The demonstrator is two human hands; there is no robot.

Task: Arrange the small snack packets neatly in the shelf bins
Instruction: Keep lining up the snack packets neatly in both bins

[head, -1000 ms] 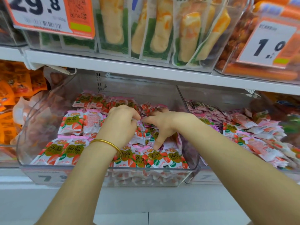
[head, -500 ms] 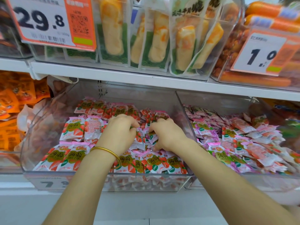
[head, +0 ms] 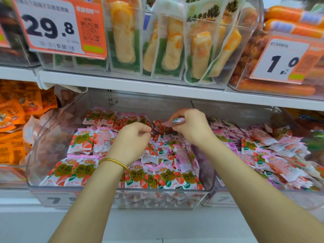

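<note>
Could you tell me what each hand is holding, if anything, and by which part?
The right hand pinches a small pink packet by one end; whether the left hand holds anything cannot be told.

Both forearms extended forward. Left hand (head: 130,141): knuckles up, fingers curled, grasp not visible. Right hand (head: 192,126): higher, thumb and fingers pinching a snack packet (head: 176,121).
</note>
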